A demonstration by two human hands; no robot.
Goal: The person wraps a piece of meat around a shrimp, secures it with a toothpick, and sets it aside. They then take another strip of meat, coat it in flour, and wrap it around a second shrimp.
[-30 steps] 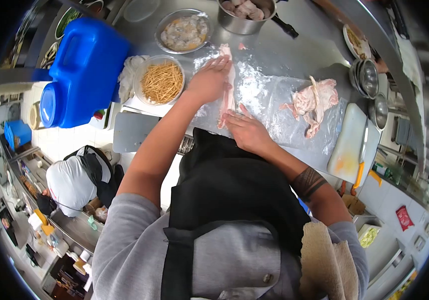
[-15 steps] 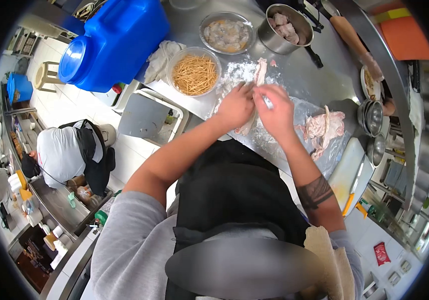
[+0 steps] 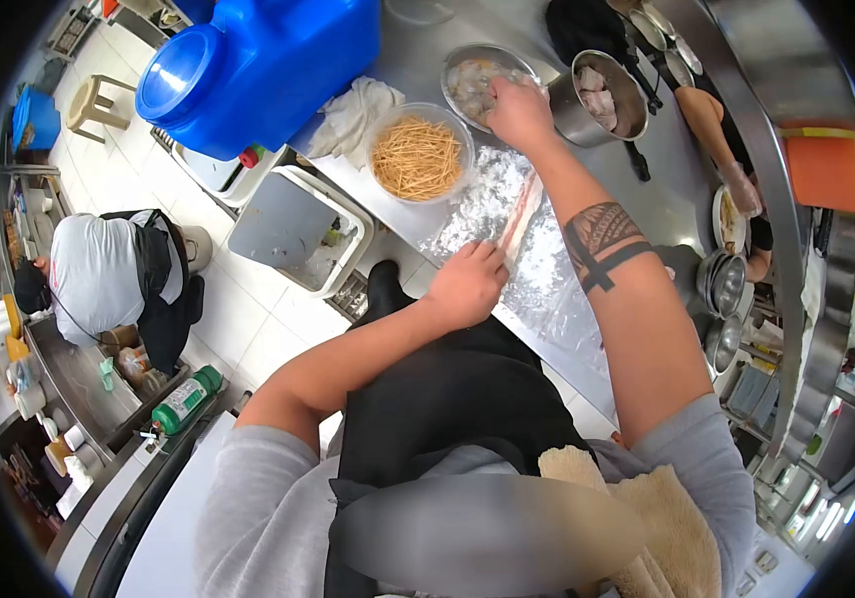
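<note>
A long strip of pale pink raw meat (image 3: 524, 214) lies on the white-floured plastic sheet (image 3: 557, 289). My left hand (image 3: 472, 283) rests at its near end with fingers curled onto it. Farther up, my right hand (image 3: 521, 112) reaches into a round metal bowl (image 3: 450, 78) of wet, greyish, shrimp-like pieces (image 3: 475, 82). Its fingers are bent together over those pieces, and what lies between them is hidden.
A clear tub of thin wooden sticks (image 3: 418, 157) stands left of the flour, near a cloth (image 3: 356, 118) and a blue jug (image 3: 278, 70). A metal pot with meat (image 3: 597, 125) is right of the bowl. Another person (image 3: 114, 274) bends at the left; someone's forearm (image 3: 707, 125) shows at right.
My right hand has left the strip and moved up into the metal bowl. My left hand has slid to the strip's near end. The view has shifted, and my right arm covers the other meat.
</note>
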